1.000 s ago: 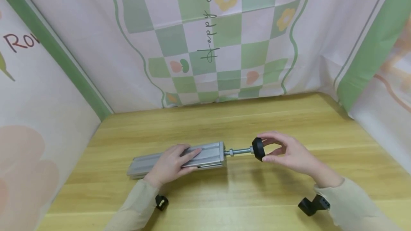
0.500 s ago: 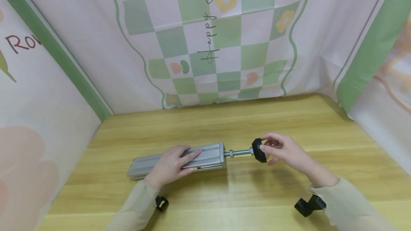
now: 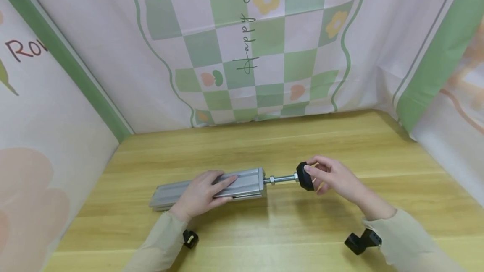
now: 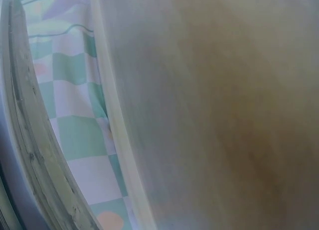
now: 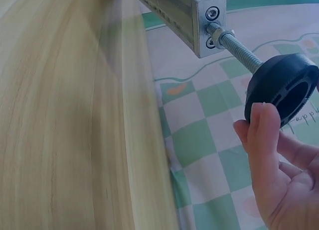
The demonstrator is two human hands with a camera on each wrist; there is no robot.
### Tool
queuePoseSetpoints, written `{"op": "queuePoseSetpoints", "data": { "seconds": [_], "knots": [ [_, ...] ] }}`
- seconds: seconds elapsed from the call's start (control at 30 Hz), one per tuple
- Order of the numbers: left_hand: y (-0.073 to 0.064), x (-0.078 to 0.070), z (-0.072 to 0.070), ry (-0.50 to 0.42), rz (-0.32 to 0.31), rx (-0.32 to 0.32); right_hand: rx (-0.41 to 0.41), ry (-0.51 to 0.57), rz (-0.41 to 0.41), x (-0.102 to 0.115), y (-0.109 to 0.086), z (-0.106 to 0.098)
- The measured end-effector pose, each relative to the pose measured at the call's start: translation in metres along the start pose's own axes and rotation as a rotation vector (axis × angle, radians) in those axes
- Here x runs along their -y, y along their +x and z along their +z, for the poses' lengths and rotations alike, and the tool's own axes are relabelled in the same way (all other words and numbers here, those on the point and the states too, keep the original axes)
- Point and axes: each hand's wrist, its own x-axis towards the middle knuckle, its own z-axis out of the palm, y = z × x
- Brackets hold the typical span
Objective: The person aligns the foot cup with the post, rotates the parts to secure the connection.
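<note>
A silver aluminium profile [image 3: 247, 181] lies lengthwise in the head view, a little above the tabletop at its right end. My left hand [image 3: 202, 192] grips it from above, fingers across the top and thumb along the near side. From its right end cap sticks a threaded rod [image 3: 283, 179] with a nut [image 3: 272, 180]. At the rod's tip is a round black levelling foot [image 3: 305, 176]. My right hand [image 3: 334, 178] pinches this foot between thumb and fingers. In the right wrist view the foot's hollow underside [image 5: 294, 98] shows, with fingertips [image 5: 264, 113] on its rim.
The wooden table [image 3: 245, 242] lies beneath both hands. Behind it hangs a green-and-white checked cloth [image 3: 264, 53], with printed cloth panels at left and right. Black camera mounts [image 3: 190, 239] sit at both wrists.
My right thumb has swung up from the foot's lower rim to its face, and the right wrist has shifted slightly left. The left hand and profile have stayed put.
</note>
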Motion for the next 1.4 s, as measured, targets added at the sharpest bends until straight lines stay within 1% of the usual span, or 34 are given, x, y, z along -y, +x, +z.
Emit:
{"op": "queuePoseSetpoints", "data": {
  "seconds": [0.3, 0.4, 0.47, 0.53, 0.6, 0.7, 0.77, 0.83, 0.93, 1.0, 1.17, 1.23, 1.4],
  "knots": [
    [-0.001, 0.0, 0.002, 0.011, 0.009, -0.005, 0.03, 0.02, 0.035, 0.0, 0.001, 0.0],
    [-0.001, 0.0, 0.003, 0.011, 0.005, -0.005, 0.026, -0.026, 0.016, 0.0, 0.0, -0.001],
    [-0.001, 0.0, 0.002, 0.006, -0.001, -0.004, 0.005, -0.062, -0.021, 0.0, -0.002, -0.002],
    [0.0, -0.001, 0.002, 0.002, -0.006, 0.0, -0.026, -0.097, -0.092, -0.001, -0.004, -0.003],
    [0.0, -0.001, 0.001, -0.001, -0.009, 0.003, -0.054, -0.126, -0.192, -0.003, -0.006, -0.004],
    [0.0, -0.001, 0.001, -0.003, -0.011, 0.007, -0.058, -0.147, -0.377, -0.008, -0.007, -0.006],
    [0.0, 0.0, 0.001, -0.003, -0.011, 0.007, -0.038, -0.151, -0.49, -0.01, -0.008, -0.007],
    [0.0, 0.0, 0.0, -0.003, -0.011, 0.007, -0.001, -0.136, -0.582, -0.012, -0.008, -0.008],
    [0.001, 0.0, 0.0, -0.003, -0.005, 0.003, 0.053, -0.111, -0.661, -0.014, -0.008, -0.008],
    [0.001, 0.0, 0.001, -0.003, 0.002, -0.002, 0.065, -0.108, -0.674, -0.015, -0.008, -0.008],
    [0.0, 0.0, 0.002, -0.003, 0.005, -0.008, 0.06, -0.092, -0.633, -0.015, -0.01, -0.008],
    [0.0, 0.0, 0.001, -0.002, 0.002, -0.004, 0.065, -0.067, -0.616, -0.015, -0.01, -0.007],
    [0.0, -0.001, 0.001, -0.004, -0.002, 0.0, 0.084, 0.007, -0.613, -0.015, -0.011, -0.006]
  ]
}}
